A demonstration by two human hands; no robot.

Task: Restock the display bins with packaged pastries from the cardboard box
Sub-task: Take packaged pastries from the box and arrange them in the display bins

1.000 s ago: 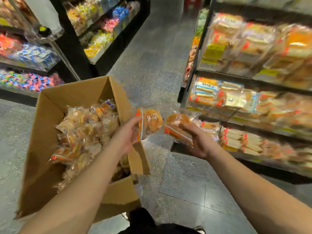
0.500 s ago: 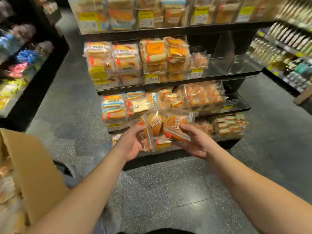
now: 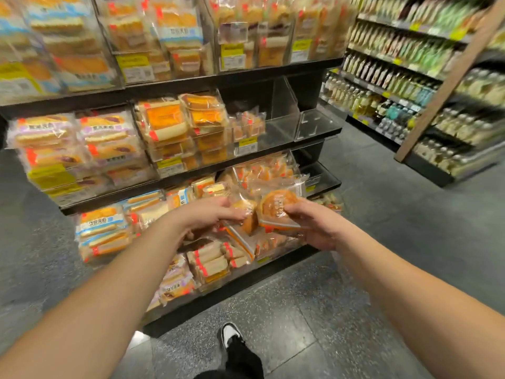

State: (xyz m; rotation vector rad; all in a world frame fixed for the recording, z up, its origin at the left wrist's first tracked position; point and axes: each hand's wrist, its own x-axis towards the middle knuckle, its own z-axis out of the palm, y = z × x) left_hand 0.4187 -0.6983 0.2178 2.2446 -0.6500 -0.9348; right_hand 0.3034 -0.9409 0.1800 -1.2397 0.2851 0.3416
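Observation:
My left hand (image 3: 210, 214) grips a clear-wrapped round pastry (image 3: 247, 214) that hangs edge-on below the fingers. My right hand (image 3: 314, 222) pinches a second wrapped pastry (image 3: 277, 207), its orange face turned toward me. Both packs are held side by side in front of the lower tiers of the display shelf (image 3: 191, 83). Just behind them is a clear bin (image 3: 269, 168) of similar small orange-sealed packs. The cardboard box is out of view.
Clear bins of sandwich cakes fill the shelf's left side. An empty clear bin (image 3: 314, 124) sits at the middle tier's right end. An aisle of bottles (image 3: 410, 86) runs at the right. My shoe (image 3: 229, 335) stands on the grey floor near the shelf base.
The view has swung away from the cardboard box to face the shelf. Both hands have carried their pastries closer to the lower bins, and the box has left the frame.

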